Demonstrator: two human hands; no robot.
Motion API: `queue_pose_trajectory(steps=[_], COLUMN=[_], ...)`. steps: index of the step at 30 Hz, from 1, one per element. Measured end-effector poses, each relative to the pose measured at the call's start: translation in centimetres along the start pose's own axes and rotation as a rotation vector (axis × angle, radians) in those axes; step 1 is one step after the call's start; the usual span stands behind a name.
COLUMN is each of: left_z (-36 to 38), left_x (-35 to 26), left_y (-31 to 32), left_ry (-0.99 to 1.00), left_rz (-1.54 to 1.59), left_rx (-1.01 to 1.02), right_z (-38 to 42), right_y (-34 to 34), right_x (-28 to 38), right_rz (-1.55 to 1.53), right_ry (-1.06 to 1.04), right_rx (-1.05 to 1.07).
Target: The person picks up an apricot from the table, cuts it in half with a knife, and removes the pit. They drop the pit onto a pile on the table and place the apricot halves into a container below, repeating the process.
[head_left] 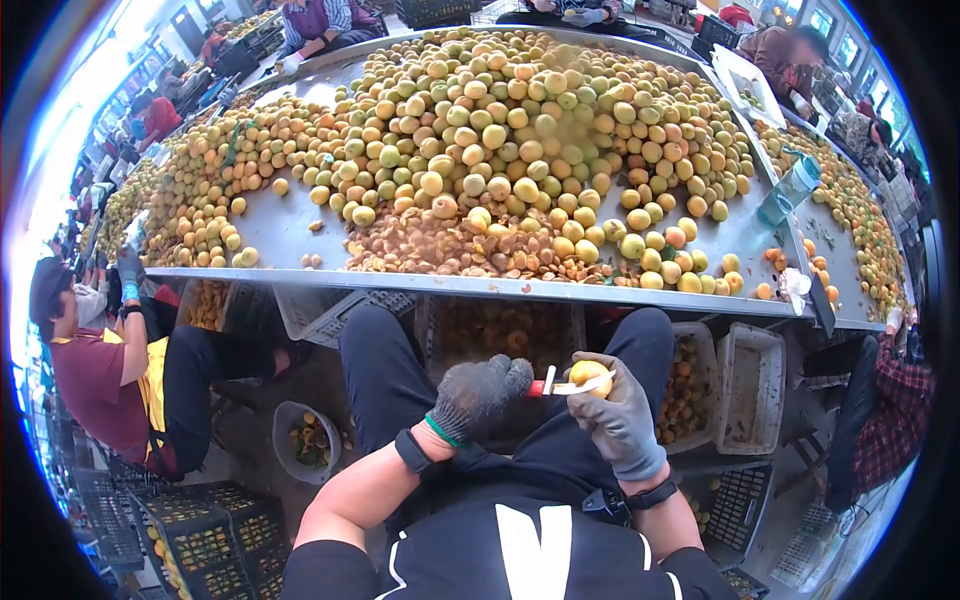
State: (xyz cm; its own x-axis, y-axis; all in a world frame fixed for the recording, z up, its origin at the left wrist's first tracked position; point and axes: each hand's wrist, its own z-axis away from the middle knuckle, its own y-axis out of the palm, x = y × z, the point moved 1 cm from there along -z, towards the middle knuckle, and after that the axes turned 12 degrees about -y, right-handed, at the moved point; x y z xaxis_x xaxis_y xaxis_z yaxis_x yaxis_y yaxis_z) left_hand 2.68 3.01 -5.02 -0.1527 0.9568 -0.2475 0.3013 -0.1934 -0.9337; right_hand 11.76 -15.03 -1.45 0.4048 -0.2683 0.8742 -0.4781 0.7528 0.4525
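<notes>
My left hand (487, 396), in a dark grey knit glove, is closed around the red handle of a small knife (538, 388). The knife's pale blade points right and lies against a yellow apricot (587, 374). In a grey glove, my right hand (617, 418) grips that apricot, fingers curled round its far and right sides. Both hands are above my lap, in front of the table edge. Just beyond them on the metal table (320, 284) lies a heap of brown apricot stones (440, 245), with whole apricots (480, 130) piled high behind it.
Below the table edge stand a crate of fruit pieces (500, 330) between my knees and a pale crate (750, 385) to the right. A bucket (306, 440) sits on the floor at left. A water bottle (790, 190) stands on the table. People sit on both sides.
</notes>
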Motion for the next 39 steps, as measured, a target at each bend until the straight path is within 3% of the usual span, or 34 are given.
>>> queue_pose_trajectory(steps=[13,15,19,21,25,31,33,36,39], left_z=[-1.0,-0.7,-0.1,-0.1,-0.1,0.4,0.2,-0.1,-0.6], left_x=[0.1,-0.7,-0.9,-0.9,-1.1,-2.1,-2.5,-1.9,-1.4], left_y=[1.2,0.4,0.3,0.2,-0.4,-0.1,-0.4,0.3,0.7], left_ry=[0.000,-0.036,-0.039,-0.014,0.034,-0.021,-0.037,-0.038,-0.030], left_rz=[0.029,0.095,0.166,0.194,0.167,0.192,0.180,0.166,0.145], left_rx=[-0.008,0.035,0.092,0.086,0.041,0.056,0.051,0.018,0.000], right_z=[0.0,0.1,0.1,0.1,0.5,1.0,1.0,1.2,1.1], right_y=[-1.1,-0.4,-0.3,-0.6,-0.4,0.7,0.5,1.0,0.4], right_x=[-0.7,-0.2,0.1,-0.1,0.1,0.4,-0.2,0.6,0.3], right_rz=[-0.117,0.099,0.174,-0.008,-0.069,0.215,0.450,0.271,0.307], right_ry=[0.094,-0.061,-0.109,-0.035,0.048,-0.108,-0.304,-0.152,-0.160], right_rx=[-0.084,-0.083,-0.092,-0.009,-0.018,-0.033,-0.035,-0.086,-0.089])
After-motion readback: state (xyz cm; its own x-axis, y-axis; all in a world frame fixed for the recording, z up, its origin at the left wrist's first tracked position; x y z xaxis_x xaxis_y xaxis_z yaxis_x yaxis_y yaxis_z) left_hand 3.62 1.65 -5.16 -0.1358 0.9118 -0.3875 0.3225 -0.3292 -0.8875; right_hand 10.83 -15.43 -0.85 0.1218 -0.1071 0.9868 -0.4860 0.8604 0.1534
